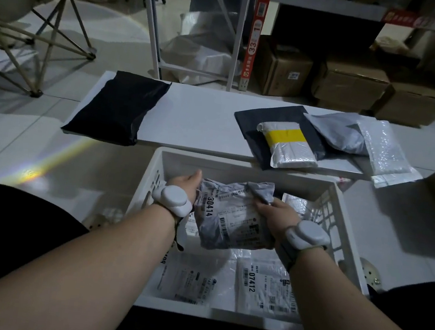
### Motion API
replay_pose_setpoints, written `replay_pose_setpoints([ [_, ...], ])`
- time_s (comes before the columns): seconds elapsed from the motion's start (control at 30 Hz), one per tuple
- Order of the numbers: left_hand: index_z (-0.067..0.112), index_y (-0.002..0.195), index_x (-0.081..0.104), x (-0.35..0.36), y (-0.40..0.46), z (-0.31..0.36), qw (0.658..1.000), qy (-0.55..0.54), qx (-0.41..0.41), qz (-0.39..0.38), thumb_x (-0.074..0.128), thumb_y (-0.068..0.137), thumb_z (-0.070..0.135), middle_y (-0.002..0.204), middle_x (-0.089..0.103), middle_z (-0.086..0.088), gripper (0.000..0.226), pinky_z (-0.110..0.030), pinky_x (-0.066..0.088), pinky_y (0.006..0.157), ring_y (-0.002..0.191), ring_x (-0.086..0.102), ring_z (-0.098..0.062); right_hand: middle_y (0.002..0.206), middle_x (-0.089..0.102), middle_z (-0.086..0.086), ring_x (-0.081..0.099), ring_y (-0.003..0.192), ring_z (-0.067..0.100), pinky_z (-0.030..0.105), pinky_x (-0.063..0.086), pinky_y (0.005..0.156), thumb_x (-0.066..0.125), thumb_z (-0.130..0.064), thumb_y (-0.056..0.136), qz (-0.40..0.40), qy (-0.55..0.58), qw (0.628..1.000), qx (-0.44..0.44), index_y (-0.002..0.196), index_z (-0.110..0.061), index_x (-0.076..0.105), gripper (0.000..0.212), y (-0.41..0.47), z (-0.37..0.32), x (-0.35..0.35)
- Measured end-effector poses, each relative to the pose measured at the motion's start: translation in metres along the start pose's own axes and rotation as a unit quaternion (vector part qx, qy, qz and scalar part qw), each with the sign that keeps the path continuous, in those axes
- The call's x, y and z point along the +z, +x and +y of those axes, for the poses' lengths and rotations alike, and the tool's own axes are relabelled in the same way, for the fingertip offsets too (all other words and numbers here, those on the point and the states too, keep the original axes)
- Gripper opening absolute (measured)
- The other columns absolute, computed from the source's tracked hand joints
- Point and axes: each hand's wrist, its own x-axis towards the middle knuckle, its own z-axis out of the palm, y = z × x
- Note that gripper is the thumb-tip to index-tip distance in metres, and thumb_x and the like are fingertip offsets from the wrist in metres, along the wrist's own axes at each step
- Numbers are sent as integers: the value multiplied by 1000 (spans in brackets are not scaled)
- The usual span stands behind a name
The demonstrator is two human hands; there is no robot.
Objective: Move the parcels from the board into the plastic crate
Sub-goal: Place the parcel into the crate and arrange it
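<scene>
Over the white plastic crate [338,207], a grey parcel [234,216] is held between both hands: the left hand [185,185] lies along its left edge, its fingers hidden behind the bag so their curl cannot be told, while the right hand [276,216] has its fingers clamped on the crumpled upper right corner. The parcel is a soft, wrinkled poly mailer with a printed label, its long axis running from the far right down toward the near left. Flat white labelled mailers [267,289] line the crate floor, and black, grey and bubble-wrap parcels remain on the smooth white board [203,116].
</scene>
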Motion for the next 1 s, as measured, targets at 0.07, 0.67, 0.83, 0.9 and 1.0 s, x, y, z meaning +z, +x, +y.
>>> replay_pose_setpoints([
  [0.07, 14, 114, 66, -3, 0, -1, 999, 34, 12, 14, 36, 92, 62, 113, 67, -9, 61, -30, 43, 96, 107, 62, -30, 91, 70, 12, 66, 91, 37, 58, 53, 84, 62, -23, 87, 8, -24, 1000, -6, 76, -23, 67, 13, 3, 1, 0],
  [0.67, 16, 87, 58, 22, -10, -2, 877, 363, 194, -247, 67, 82, 40, 82, 57, 0, 27, -21, 37, 57, 79, 53, -18, 92, 66, 6, 63, 93, 26, 39, 49, 95, 59, -24, 92, -40, -241, 970, 18, 91, -24, 67, 8, 15, 7, 3],
  [0.83, 11, 91, 61, 19, -4, -3, 937, 218, 152, -226, 74, 76, 16, 88, 65, -7, 20, -28, 48, 64, 78, 61, -22, 101, 69, 13, 65, 90, 29, 43, 55, 85, 66, -17, 87, 1, -90, 996, -7, 97, -17, 68, 11, 28, 8, 3],
  [0.9, 12, 96, 63, 16, 0, -5, 958, 135, 123, -223, 74, 75, 9, 91, 66, -4, 24, -28, 52, 70, 84, 63, -20, 108, 65, 9, 62, 90, 23, 36, 53, 83, 68, -22, 86, 46, -61, 996, -51, 118, -9, 60, 36, 34, 8, -3],
  [1.0, 6, 113, 63, 14, -2, -3, 969, 21, 88, -228, 70, 80, 2, 101, 66, -1, 33, -22, 50, 74, 92, 63, -18, 120, 60, 7, 57, 103, 24, 39, 48, 91, 71, -46, 77, 103, -60, 992, -36, 130, -10, 51, 67, 40, 15, -17],
])
